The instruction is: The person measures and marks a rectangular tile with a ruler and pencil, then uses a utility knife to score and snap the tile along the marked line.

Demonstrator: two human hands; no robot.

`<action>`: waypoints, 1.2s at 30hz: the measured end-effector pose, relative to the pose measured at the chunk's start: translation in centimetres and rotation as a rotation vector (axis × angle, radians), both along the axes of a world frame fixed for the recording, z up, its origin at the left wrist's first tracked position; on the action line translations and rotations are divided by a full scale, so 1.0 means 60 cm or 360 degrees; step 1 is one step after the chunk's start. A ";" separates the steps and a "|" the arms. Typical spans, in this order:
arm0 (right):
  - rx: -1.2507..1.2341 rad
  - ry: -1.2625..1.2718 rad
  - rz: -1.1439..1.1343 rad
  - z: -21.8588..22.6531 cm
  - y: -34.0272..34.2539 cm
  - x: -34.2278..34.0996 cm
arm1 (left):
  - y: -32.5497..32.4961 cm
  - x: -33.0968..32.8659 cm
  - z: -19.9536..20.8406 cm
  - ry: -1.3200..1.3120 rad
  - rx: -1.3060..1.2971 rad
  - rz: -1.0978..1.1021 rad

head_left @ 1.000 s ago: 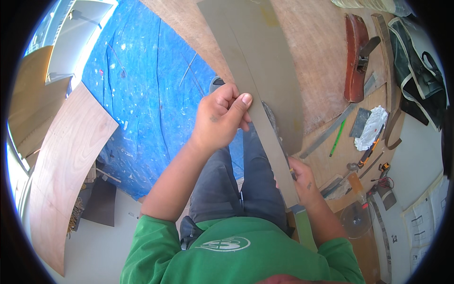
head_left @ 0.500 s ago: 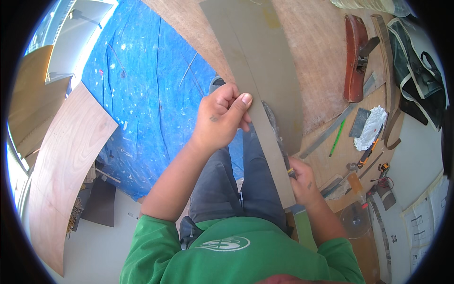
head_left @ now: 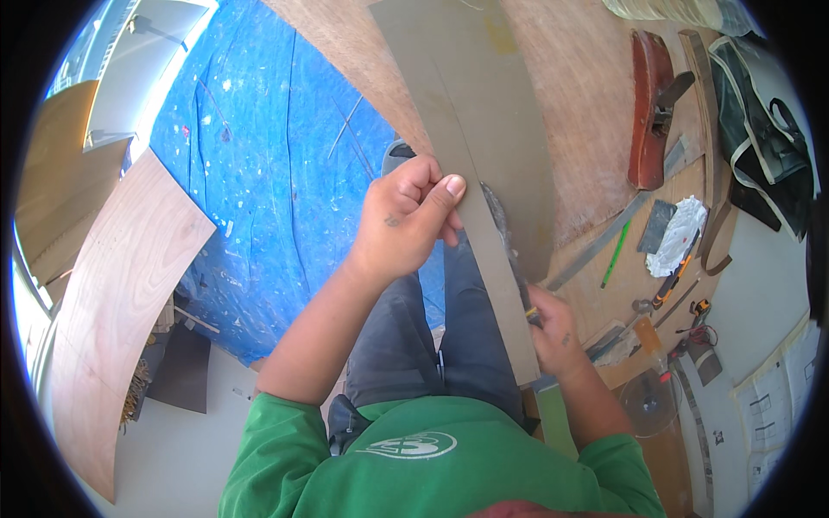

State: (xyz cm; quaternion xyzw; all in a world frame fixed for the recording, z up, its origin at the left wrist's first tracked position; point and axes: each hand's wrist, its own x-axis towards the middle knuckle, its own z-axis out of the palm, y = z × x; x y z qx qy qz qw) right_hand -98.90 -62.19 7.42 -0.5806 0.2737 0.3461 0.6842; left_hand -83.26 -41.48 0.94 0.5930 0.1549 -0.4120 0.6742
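Note:
A long grey-brown sheet [head_left: 484, 104] lies over the wooden worktop, a thin line running along it. Its narrow left strip [head_left: 499, 285] extends toward my body, split from the wider part along the near stretch. My left hand [head_left: 404, 216] grips the strip's left edge, thumb on top and fingers curled beneath. To the right, my right hand [head_left: 553, 328] is closed round the handle of what looks like a handsaw. Its dark blade [head_left: 501, 223] sits in the gap beside the strip, the tip pointing away from me. Most of the handle is hidden by my fingers.
On the right lie a red-brown hand plane [head_left: 648, 112], a green pencil [head_left: 615, 255], a crumpled white wrapper [head_left: 678, 237], a hammer [head_left: 661, 293] and a dark bag [head_left: 760, 129]. Blue sheeting [head_left: 250, 173] covers the left floor, beside a curved plywood panel [head_left: 129, 302].
My left hand and the sheet have shifted very slightly to the right. Both hands keep their grips.

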 end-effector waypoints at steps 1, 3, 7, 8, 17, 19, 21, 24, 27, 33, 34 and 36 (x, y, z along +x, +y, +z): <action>-0.0029 -0.0007 0.0047 -0.001 -0.004 -0.003 | 0.000 0.000 0.001 0.0007 0.0006 -0.0002; -0.0074 -0.0028 0.0109 -0.002 -0.005 -0.003 | 0.000 0.000 -0.001 0.0010 -0.0013 0.0009; -0.0055 -0.0035 0.0074 0.001 0.000 0.005 | 0.003 -0.001 0.003 0.0017 -0.0022 -0.0025; -0.0029 -0.0025 0.0041 0.001 0.002 0.005 | 0.002 -0.001 0.005 0.0032 -0.0034 -0.0015; -0.0070 -0.0041 0.0009 0.001 0.006 0.009 | 0.001 -0.003 0.006 0.0047 -0.0079 0.0017; -0.0082 -0.0050 0.0060 0.001 0.002 0.006 | 0.001 -0.003 0.007 0.0056 -0.0056 0.0003; -0.0078 -0.0052 0.0076 0.000 0.000 0.003 | 0.001 -0.004 0.007 0.0053 -0.0081 0.0030; -0.0069 -0.0059 0.0067 -0.002 0.001 0.002 | -0.001 -0.005 0.010 0.0082 -0.0078 0.0025; -0.0101 -0.0090 0.0095 0.001 0.003 0.008 | 0.000 -0.010 0.011 0.0080 -0.0067 0.0009; -0.0080 -0.0081 0.0069 0.000 0.004 0.009 | -0.001 -0.009 0.010 0.0060 -0.0093 0.0031; -0.0111 -0.0102 0.0129 -0.004 0.000 0.005 | 0.000 -0.010 0.009 0.0062 -0.0101 0.0039; -0.0128 -0.0114 0.0172 -0.005 -0.002 0.003 | -0.002 -0.009 0.012 0.0070 -0.0094 0.0040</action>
